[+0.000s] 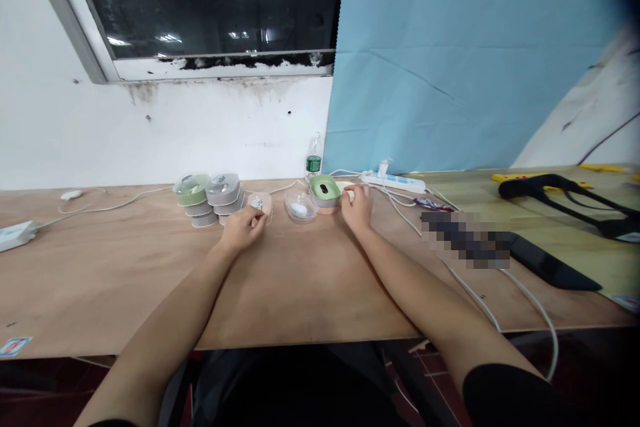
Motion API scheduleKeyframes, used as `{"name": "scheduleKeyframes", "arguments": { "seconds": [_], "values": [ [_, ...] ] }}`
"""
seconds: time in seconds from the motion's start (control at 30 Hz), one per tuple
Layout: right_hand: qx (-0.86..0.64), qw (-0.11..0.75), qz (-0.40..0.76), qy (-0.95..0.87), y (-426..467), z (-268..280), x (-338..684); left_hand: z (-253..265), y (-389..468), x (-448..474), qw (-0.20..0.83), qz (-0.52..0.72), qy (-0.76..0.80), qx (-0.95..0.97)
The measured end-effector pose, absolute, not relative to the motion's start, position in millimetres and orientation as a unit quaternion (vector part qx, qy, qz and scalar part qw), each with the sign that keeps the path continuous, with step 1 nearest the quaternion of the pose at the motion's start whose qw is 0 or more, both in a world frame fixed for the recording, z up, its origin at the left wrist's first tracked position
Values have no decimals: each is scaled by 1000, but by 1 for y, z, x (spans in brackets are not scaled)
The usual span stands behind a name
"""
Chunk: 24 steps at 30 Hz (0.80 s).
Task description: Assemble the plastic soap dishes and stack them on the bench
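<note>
Fingers curled together, my left hand (243, 228) is at the front left edge of a small pale pink box (264, 203); whether it grips the box or something tiny is unclear. My right hand (358, 207), also with bent fingers, is just right of an open green box (320, 181) with a dark oval in it. What those fingers hold is hidden, and a pale cream piece (344, 185) lies behind them. The green box rests on a pinkish one. Left of it lies a clear plastic lid (301, 213) with a white piece in it.
Stacked lidded boxes, green-topped (192, 190) and grey-topped (223, 189), stand on the left. A plastic bottle (313, 159) stands by the wall. A power strip (394, 181) and white cables lie behind my right arm. Further right are a black tablet-like slab (547, 260) and a black frame (555, 190).
</note>
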State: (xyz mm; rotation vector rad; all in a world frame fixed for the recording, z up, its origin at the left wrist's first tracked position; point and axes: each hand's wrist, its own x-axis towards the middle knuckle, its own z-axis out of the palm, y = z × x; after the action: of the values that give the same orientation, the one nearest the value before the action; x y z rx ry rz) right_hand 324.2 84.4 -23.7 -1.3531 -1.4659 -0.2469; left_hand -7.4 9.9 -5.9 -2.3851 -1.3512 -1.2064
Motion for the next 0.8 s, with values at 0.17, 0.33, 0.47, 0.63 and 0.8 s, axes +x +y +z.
{"name": "scheduleKeyframes", "arguments": {
  "seconds": [0.17, 0.33, 0.47, 0.63, 0.8],
  "values": [
    [-659, 511, -77, -546, 95, -31, 339, -5, 8, -4, 17, -319, -436, -841],
    [-696, 467, -40, -543, 98, -35, 340, -11, 13, -5, -42, -244, -463, -851],
    [-717, 410, -12, -563, 101, -39, 340, -18, 18, -7, -68, -183, -466, -863],
    [-726, 377, 15, -575, 105, -43, 343, -21, 21, -12, -82, -179, -474, -858],
    [-729, 389, 12, -562, 108, -44, 346, -22, 22, -13, -84, -180, -473, -859]
  ]
}}
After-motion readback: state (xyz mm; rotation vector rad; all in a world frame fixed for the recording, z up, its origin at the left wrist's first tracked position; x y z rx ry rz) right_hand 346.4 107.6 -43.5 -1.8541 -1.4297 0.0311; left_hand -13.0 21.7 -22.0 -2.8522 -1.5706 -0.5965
